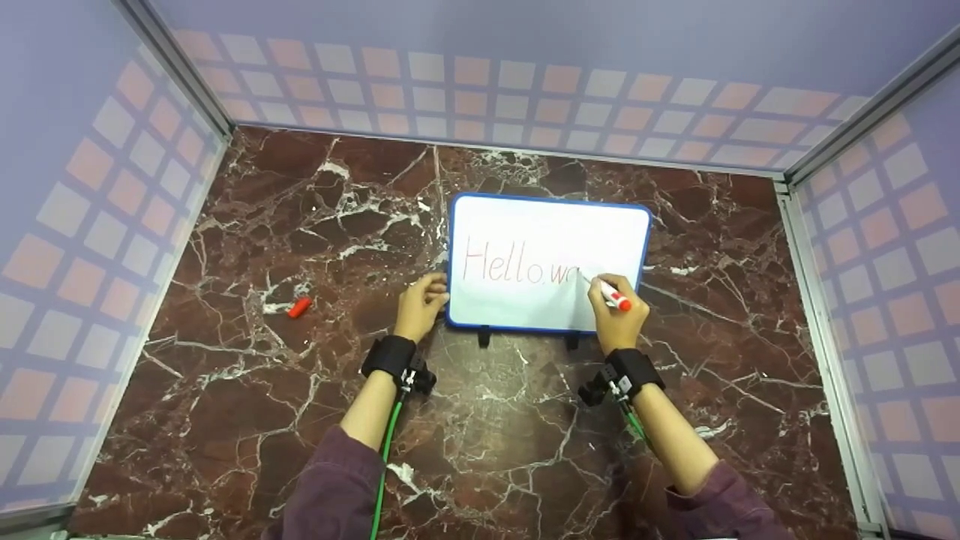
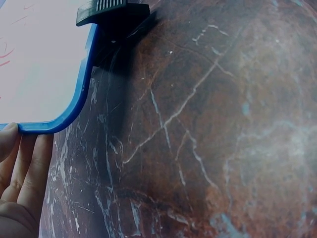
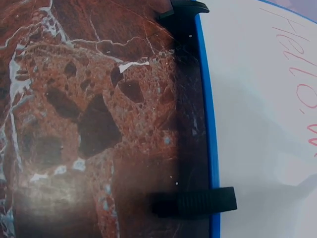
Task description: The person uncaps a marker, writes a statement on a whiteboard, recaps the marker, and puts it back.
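Observation:
A blue-framed whiteboard stands propped on black stand feet, with "Hello, wo" written on it in thin red strokes. At its left edge, my left hand pinches the frame, thumb at the front and fingers reaching behind. My right hand grips a white marker with a red end, its tip at the last letter on the board. The right wrist view shows the board's lower edge and part of the writing; the hand and marker are outside it.
A red marker cap lies on the dark red marble-patterned tabletop, left of the board. Pale walls with a checkered band enclose the table at the back and both sides. A green cable runs along the left forearm.

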